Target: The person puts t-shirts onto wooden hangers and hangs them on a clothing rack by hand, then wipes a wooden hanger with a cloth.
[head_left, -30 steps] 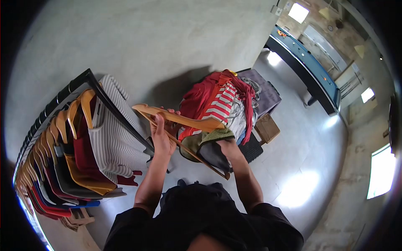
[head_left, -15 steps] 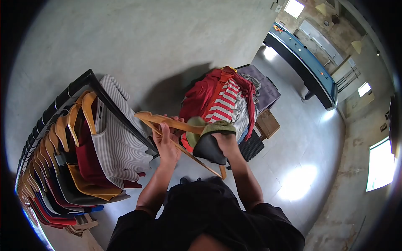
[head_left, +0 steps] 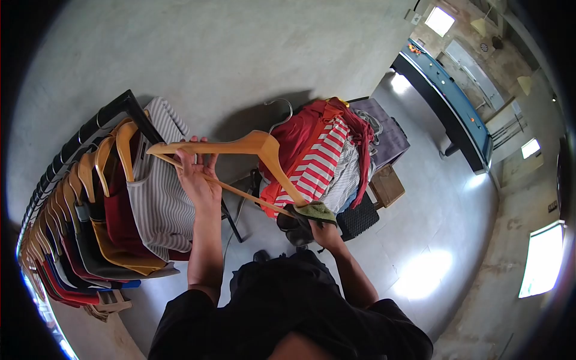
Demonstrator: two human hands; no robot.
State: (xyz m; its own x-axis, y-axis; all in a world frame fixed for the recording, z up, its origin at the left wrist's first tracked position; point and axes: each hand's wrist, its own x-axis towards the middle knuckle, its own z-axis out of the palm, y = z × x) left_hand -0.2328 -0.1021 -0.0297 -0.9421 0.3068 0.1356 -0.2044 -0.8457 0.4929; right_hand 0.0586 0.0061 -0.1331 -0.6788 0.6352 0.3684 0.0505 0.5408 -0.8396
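Observation:
A wooden clothes hanger [head_left: 240, 146] with a metal hook is held up in front of me, its hook pointing away. My left hand [head_left: 201, 177] grips the hanger near its left end, fingers around the shoulder arm and lower bar. My right hand [head_left: 326, 234] is closed on a green cloth [head_left: 316, 212] at the hanger's right end. The cloth covers that tip, and part of my fingers is hidden by it. Behind the hanger lies a heap of clothes, with a red-and-white striped garment [head_left: 318, 159] on it.
To the left, a black clothes rack [head_left: 84, 135] carries several garments on wooden hangers, a grey-striped top [head_left: 159, 207] nearest. Right of the heap stand a grey-purple padded seat [head_left: 390, 135] and a wooden box [head_left: 388, 185]. Farther off is a pool table [head_left: 447, 99].
The hanger has swung outward and left, bringing its hook into view. My left hand moved left with it. The green cloth shifted down along the hanger to its right end with my right hand.

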